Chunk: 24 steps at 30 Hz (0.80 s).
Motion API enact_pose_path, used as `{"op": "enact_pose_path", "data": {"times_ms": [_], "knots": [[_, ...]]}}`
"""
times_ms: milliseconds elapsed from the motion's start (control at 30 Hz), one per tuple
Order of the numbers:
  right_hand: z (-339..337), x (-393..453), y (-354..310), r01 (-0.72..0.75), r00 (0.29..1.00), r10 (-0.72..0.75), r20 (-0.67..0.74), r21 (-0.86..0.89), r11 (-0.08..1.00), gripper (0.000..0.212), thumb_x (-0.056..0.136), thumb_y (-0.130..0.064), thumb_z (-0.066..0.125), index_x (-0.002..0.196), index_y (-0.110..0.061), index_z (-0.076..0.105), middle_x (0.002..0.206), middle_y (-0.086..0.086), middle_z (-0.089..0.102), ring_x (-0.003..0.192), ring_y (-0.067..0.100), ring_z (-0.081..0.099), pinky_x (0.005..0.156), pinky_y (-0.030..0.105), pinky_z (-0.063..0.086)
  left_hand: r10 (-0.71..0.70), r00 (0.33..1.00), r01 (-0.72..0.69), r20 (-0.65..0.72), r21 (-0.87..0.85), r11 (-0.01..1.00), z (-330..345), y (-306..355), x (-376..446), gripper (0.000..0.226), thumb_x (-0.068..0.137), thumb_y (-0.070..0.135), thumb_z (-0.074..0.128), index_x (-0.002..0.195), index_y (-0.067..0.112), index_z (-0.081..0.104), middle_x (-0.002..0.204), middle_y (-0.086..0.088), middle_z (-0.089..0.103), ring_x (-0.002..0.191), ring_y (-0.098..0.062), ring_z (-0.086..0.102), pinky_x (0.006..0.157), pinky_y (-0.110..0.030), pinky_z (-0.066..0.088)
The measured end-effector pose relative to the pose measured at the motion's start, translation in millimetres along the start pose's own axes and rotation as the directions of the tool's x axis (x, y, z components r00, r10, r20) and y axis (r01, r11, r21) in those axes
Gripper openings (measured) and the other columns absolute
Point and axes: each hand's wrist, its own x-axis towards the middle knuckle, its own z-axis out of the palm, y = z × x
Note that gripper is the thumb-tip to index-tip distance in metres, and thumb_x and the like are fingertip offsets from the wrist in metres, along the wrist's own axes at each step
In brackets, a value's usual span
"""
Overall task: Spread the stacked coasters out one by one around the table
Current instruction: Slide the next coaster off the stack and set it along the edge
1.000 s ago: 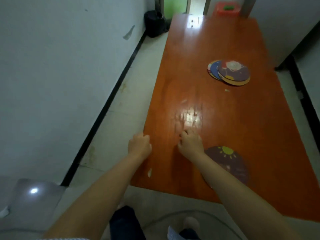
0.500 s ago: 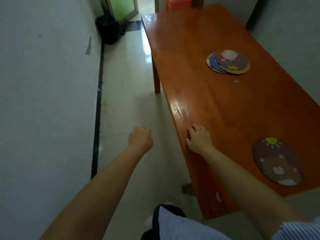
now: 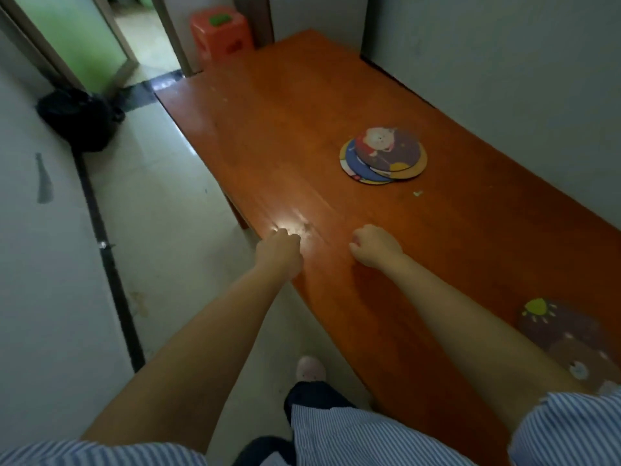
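Observation:
A loose stack of round cartoon coasters (image 3: 384,155) lies on the orange wooden table (image 3: 302,122), fanned a little, with a purple one showing a white-faced figure on top. One dark coaster with a yellow sun and a bear (image 3: 564,341) lies alone near the table's near right corner, partly behind my right forearm. My left hand (image 3: 279,253) is a closed fist over the table's left edge. My right hand (image 3: 376,245) rests curled on the tabletop, holding nothing, well short of the stack.
A grey wall (image 3: 504,62) runs along the table's right side. An orange plastic stool (image 3: 220,31) stands past the far end. A black bag (image 3: 80,117) sits on the tiled floor by the left wall, near a doorway. My foot (image 3: 311,368) shows below.
The view has swung as I moved along the table's left side. My left hand went from over the floor to the table edge; my right hand moved inward from the edge onto the tabletop.

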Motion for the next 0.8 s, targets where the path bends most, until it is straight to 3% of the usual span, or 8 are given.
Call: {"op": "enact_pose_path", "data": {"times_ms": [167, 333, 467, 633, 733, 800], "knots": [[-24.3, 55.9, -6.0, -0.114, 0.988, 0.126, -0.094, 0.122, 0.986, 0.029, 0.092, -0.02, 0.048, 0.101, 0.003, 0.064, 0.106, 0.022, 0.066, 0.097, 0.037, 0.061, 0.079, 0.041, 0.053, 0.056, 0.998, -0.056, -0.001, 0.023, 0.998, -30.7, -29.0, 76.4, 0.031, 0.091, 0.023, 0.044, 0.114, 0.006, 0.053, 0.118, -0.016, 0.054, 0.112, -0.032, 0.047, 0.082, -0.039, 0.045], [-44.5, 115.0, -1.9, -0.254, 0.935, 0.293, -0.199, 0.197, 0.947, 0.027, 0.094, -0.02, 0.048, 0.103, 0.002, 0.062, 0.108, 0.022, 0.064, 0.098, 0.036, 0.06, 0.071, 0.037, 0.049, 0.135, 0.99, -0.134, 0.026, -0.039, 0.99, -40.4, -64.2, 158.4, 0.038, 0.092, 0.026, 0.043, 0.125, 0.007, 0.046, 0.129, -0.017, 0.049, 0.121, -0.033, 0.042, 0.094, -0.044, 0.043], [-56.9, 157.1, 4.0, -0.402, 0.864, 0.451, -0.225, 0.233, 0.886, 0.03, 0.094, -0.019, 0.051, 0.113, 0.002, 0.058, 0.118, 0.022, 0.058, 0.109, 0.036, 0.054, 0.086, 0.04, 0.048, 0.255, 0.967, -0.252, 0.014, -0.1, 0.962, -45.2, -81.5, 222.6, 0.041, 0.092, 0.027, 0.044, 0.128, 0.006, 0.043, 0.137, -0.016, 0.044, 0.128, -0.033, 0.036, 0.102, -0.045, 0.039], [-55.2, 194.6, 11.9, -0.533, 0.787, 0.584, -0.198, 0.259, 0.806, 0.041, 0.093, -0.016, 0.052, 0.13, 0.002, 0.045, 0.13, 0.021, 0.049, 0.121, 0.035, 0.046, 0.098, 0.042, 0.043, 0.427, 0.903, -0.426, 0.044, -0.025, 0.904, -38.0, -92.3, 283.6, 0.052, 0.094, 0.034, 0.04, 0.138, 0.008, 0.029, 0.152, -0.013, 0.024, 0.143, -0.028, 0.014, 0.116, -0.042, 0.022], [-55.2, 213.1, 15.4, -0.58, 0.76, 0.618, -0.202, 0.219, 0.785, 0.042, 0.091, -0.015, 0.056, 0.129, -0.001, 0.044, 0.132, 0.02, 0.047, 0.122, 0.036, 0.043, 0.096, 0.044, 0.044, 0.509, 0.855, -0.515, 0.098, 0.038, 0.857, -24.9, -104.3, 302.4, 0.06, 0.095, 0.043, 0.027, 0.145, 0.012, 0.014, 0.158, -0.01, 0.005, 0.145, -0.024, -0.001, 0.118, -0.041, 0.006], [-58.0, 221.8, 17.5, -0.613, 0.752, 0.634, -0.182, 0.161, 0.774, 0.04, 0.091, -0.016, 0.057, 0.127, -0.003, 0.045, 0.131, 0.021, 0.046, 0.12, 0.037, 0.043, 0.092, 0.045, 0.045, 0.563, 0.822, -0.568, 0.086, 0.07, 0.82, -17.2, -113.1, 308.1, 0.064, 0.093, 0.047, 0.022, 0.145, 0.013, 0.012, 0.158, -0.009, 0.004, 0.145, -0.021, -0.002, 0.118, -0.04, 0.002]]}}
